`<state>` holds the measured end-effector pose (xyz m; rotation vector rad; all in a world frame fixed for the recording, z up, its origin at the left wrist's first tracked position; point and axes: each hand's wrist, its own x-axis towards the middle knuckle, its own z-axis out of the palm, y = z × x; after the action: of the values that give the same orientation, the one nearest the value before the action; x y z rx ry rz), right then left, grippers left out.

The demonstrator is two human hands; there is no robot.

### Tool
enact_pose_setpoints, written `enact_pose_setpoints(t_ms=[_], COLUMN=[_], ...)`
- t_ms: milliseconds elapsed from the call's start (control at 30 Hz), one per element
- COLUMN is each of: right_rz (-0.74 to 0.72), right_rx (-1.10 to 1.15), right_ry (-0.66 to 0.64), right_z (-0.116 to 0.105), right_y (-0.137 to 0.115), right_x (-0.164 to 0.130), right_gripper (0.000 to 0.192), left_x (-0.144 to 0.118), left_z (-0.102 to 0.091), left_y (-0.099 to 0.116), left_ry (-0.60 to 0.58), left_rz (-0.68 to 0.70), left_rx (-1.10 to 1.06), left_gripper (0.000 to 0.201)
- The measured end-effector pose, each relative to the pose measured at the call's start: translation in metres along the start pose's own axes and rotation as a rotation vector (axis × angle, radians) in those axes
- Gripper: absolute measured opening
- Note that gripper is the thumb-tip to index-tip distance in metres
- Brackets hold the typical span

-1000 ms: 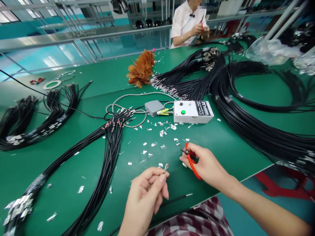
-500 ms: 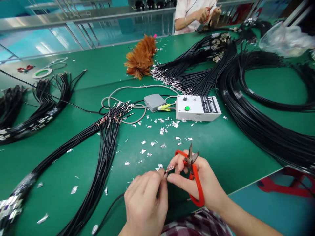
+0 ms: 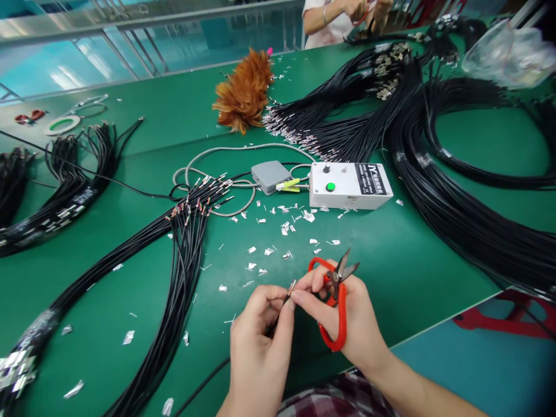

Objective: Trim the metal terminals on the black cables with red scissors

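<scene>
Between thumb and fingers my left hand (image 3: 263,341) pinches a black cable (image 3: 204,385) close to its stripped end. Fine bare wires (image 3: 292,286) stick up from that end, and the cable trails down to the lower left. My right hand (image 3: 347,313) has its thumb and fingertips closed at the wire end, touching it. Red-handled scissors (image 3: 340,313) hang on the same hand, with their short blades parted and pointing up, away from the cable. Bits of foil (image 3: 263,271) lie scattered on the green table (image 3: 369,249) beyond both hands.
A white box with a green button (image 3: 351,185) stands ahead, beside a grey pad (image 3: 270,176). Black cable bundles lie left (image 3: 186,260) and right (image 3: 434,214). Further back are a brown feather duster (image 3: 243,92), a plastic bag (image 3: 508,55) and another person's arm (image 3: 324,17).
My left hand has turned so its thumb side shows more, and the wire end points more upward. My right thumb has come onto the wires. The scissors have tilted slightly to the right.
</scene>
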<state>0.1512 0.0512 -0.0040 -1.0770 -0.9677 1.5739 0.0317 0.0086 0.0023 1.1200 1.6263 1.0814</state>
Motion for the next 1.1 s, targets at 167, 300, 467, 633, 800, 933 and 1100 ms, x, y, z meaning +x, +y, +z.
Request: enact_pose_setpoints(t_ms=[167,300,467,633,800,933,1100], right_rz=[-0.019,-0.029,-0.040,-0.011,-0.025,-0.100,-0.136], right_rx=[0.015,-0.034,-0.066,-0.042,-0.159,-0.252,-0.511], right_ry=[0.000,0.009,-0.027,-0.067,-0.095,-0.090,-0.080], right_z=[0.002,0.001,-0.003,-0.004,-0.002,-0.003,-0.022], right_y=[0.004,0.008,0.009,0.009,0.012,0.013,0.003], right_x=[-0.002,-0.004,-0.006,-0.008,-0.011,-0.012,-0.007], right_gripper=[0.026,0.026,0.026,0.028,0.023,0.019,0.024], left_x=[0.003,0.005,0.008,0.010,0.008,0.005,0.009], left_z=[0.000,-0.004,-0.012,-0.009,0.000,0.001,-0.007], left_y=[0.004,0.004,0.003,0.009,0.008,0.006,0.008], left_ry=[-0.077,-0.156,-0.324,-0.259,-0.112,-0.071,-0.109], left_rz=[-0.225,-0.286,-0.324,-0.352,-0.437,-0.435,-0.442], left_rx=[-0.302,-0.405,-0.407,-0.516,-0.677,-0.772,-0.852], left_gripper=[0.008,0.027,0.025,0.011,0.009,0.010,0.017])
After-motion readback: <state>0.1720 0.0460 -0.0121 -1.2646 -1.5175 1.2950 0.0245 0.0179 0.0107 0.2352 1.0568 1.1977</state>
